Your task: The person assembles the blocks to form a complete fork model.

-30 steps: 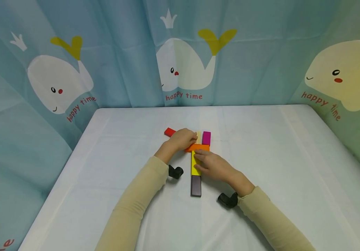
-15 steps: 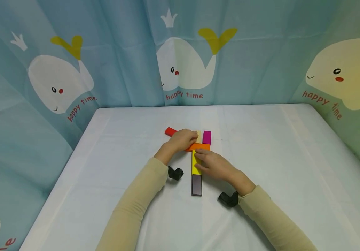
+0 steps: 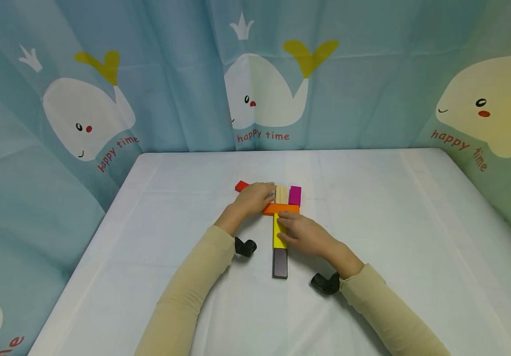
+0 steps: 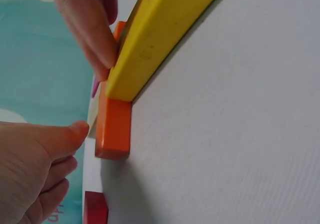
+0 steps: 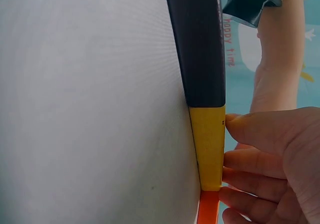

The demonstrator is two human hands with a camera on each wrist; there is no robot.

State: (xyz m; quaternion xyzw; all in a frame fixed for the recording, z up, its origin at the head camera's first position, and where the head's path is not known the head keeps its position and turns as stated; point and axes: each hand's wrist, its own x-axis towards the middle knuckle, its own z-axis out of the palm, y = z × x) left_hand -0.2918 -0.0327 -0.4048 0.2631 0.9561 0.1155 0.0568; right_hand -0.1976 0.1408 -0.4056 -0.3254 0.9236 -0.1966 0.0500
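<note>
Coloured blocks lie joined in a figure on the white table. A yellow block (image 3: pixel 278 232) and a dark grey block (image 3: pixel 279 263) form its stem, below a crosswise orange block (image 3: pixel 277 209). Beyond the orange one are pale wood with lengthwise lines (image 3: pixel 281 195) and a magenta block (image 3: pixel 295 195). My right hand (image 3: pixel 307 235) rests its extended fingers and thumb on the yellow block. My left hand (image 3: pixel 253 199) is just left of the pale wood, its thumb extended and fingers loosely bent in the left wrist view, with nothing seen in its grasp.
A red block (image 3: pixel 241 186) is partly hidden behind my left hand. Black wrist-worn devices (image 3: pixel 245 247) sit close to the tabletop under both wrists. A blue curtain (image 3: pixel 171 89) with whale prints hangs along the table's far edge (image 3: pixel 349 149).
My left hand has shifted slightly left, away from the pale wood, so more of that wood shows. My right hand has stayed on the yellow block.
</note>
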